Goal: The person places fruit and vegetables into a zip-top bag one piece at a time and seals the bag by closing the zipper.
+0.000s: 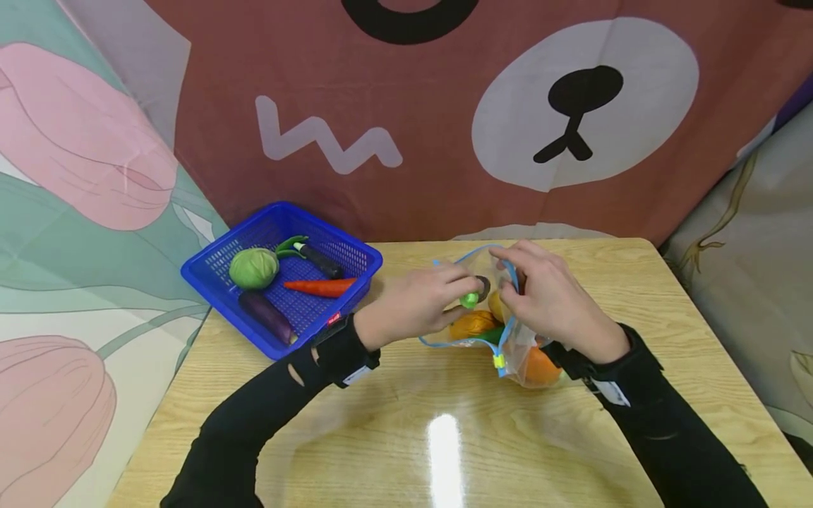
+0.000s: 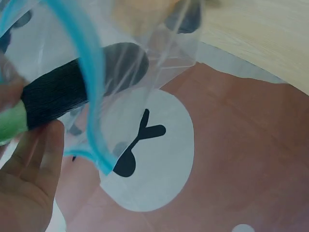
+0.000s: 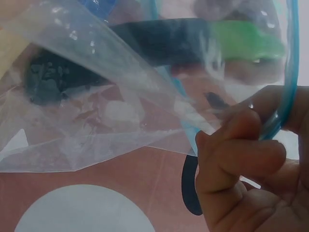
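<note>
My left hand (image 1: 422, 300) grips a long dark eggplant (image 2: 55, 96) by its light green stem end. In the left wrist view its dark end reaches past the blue rim into a clear zip bag (image 2: 94, 111). My right hand (image 1: 555, 296) pinches the bag's blue-edged rim and holds the mouth apart; the right wrist view shows the fingers (image 3: 236, 169) curled on it. Inside the bag lie an orange-yellow vegetable (image 1: 473, 324), something green (image 1: 488, 336) and a round orange thing (image 1: 540, 368). A yellow slider (image 1: 498, 361) sits on the bag's edge.
To the left stands a blue plastic basket (image 1: 219, 300) holding a green cabbage (image 1: 254, 268), a carrot (image 1: 320, 287), a purple eggplant (image 1: 267, 316) and a dark eggplant (image 1: 322, 261), with green peppers (image 1: 291, 245) beside it. The wooden table (image 1: 356, 437) meets a printed cloth (image 1: 438, 190) behind.
</note>
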The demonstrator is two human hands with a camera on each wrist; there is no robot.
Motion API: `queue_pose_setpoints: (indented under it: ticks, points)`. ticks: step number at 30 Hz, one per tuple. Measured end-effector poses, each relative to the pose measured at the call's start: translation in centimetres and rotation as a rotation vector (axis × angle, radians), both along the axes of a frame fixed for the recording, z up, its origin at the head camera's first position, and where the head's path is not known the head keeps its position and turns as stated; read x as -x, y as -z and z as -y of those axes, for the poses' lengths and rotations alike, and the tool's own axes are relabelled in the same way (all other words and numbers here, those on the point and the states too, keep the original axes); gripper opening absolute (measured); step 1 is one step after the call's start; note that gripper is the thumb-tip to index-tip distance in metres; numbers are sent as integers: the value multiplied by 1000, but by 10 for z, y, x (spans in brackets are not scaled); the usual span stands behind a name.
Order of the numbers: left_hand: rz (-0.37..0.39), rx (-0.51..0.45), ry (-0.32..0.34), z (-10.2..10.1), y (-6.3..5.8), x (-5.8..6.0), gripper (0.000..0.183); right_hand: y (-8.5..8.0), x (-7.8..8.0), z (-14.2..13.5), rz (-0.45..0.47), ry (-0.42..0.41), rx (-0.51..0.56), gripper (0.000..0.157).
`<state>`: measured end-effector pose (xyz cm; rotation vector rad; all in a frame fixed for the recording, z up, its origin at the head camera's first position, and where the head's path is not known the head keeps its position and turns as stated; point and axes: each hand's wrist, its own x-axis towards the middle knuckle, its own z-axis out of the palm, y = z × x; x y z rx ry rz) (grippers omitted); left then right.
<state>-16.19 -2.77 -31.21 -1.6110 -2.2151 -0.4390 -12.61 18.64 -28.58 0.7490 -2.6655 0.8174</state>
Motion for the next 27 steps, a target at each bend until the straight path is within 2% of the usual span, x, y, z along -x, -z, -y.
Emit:
queue_pose_setpoints:
  ticks: [5, 11, 14, 18, 21, 22, 24, 27]
  points:
    - [-133, 89, -98, -10, 9, 0, 21, 0, -1, -2, -4, 0, 0, 43]
    - [-87, 67, -142, -18, 15, 3, 16, 1, -2, -2, 11, 6, -6, 44]
    - [-95, 79, -198, -20, 16, 2, 17, 0, -2, -2, 18, 9, -6, 44]
    - [-161, 178, -307, -23, 16, 0, 17, 0, -2, -3, -5, 4, 0, 43]
    - [-227, 281, -364, -26, 18, -1, 8, 1, -2, -3, -31, -3, 6, 42]
    - [-243, 309, -374, -28, 20, -1, 7, 1, -2, -3, -37, -4, 8, 41]
    - [-275, 360, -384, -30, 22, -1, 17, 2, -2, -3, -43, -8, 11, 41]
    - [-272, 420, -381, -33, 27, -1, 23, 2, -2, -4, -45, -10, 17, 41]
